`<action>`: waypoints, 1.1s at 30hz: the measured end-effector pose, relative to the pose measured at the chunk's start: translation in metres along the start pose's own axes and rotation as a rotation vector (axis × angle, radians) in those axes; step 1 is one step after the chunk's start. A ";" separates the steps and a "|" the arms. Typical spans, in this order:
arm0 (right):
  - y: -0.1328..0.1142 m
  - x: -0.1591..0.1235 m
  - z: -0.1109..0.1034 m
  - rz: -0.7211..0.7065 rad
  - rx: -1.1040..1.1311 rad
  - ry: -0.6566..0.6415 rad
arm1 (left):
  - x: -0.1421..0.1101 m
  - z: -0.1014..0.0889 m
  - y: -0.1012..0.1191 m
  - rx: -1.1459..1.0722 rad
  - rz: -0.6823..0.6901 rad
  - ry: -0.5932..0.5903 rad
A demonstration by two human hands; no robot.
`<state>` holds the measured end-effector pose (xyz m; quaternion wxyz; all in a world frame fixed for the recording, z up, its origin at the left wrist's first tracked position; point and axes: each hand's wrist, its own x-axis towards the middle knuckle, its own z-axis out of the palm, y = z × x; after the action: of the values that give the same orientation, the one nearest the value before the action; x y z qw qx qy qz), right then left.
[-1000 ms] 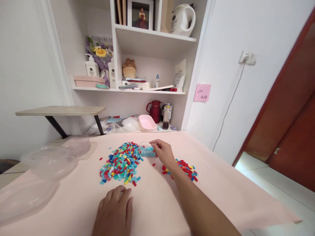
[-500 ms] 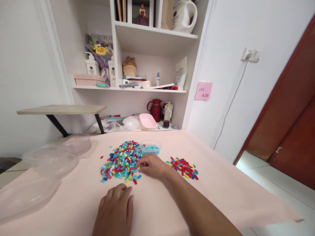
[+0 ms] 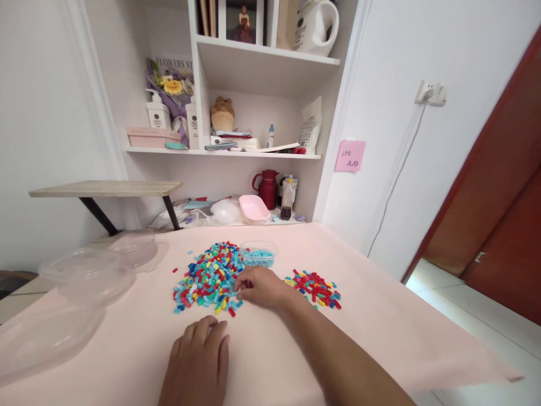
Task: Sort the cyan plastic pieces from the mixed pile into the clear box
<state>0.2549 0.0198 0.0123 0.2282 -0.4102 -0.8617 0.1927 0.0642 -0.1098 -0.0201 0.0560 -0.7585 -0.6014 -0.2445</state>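
Note:
A big heap of small red, blue, yellow and teal pieces lies on the pink table. My right hand rests at the heap's right edge, fingers curled and pinched at the pieces; what it holds is too small to make out. Just behind it stands a small clear tub with light blue pieces inside. A smaller, mostly red heap lies to the right of that hand. My left hand lies flat on the table near the front, fingers stretched out, holding nothing.
Clear plastic bowls and lids are stacked at the table's left. Behind the table a low ledge holds a pink tray, a red jug and a bottle. White shelves rise above. An open doorway is to the right.
My right hand came back from the clear tub to the right edge of the big heap, then barely shifted. My left hand stayed flat in place.

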 end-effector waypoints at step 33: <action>0.028 0.000 -0.037 0.394 0.491 0.884 | 0.002 0.001 -0.002 -0.003 -0.007 -0.022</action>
<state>0.2924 0.0416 0.0285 0.6178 -0.5405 -0.5198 0.2365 0.0630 -0.1073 -0.0206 0.0472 -0.7593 -0.6041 -0.2372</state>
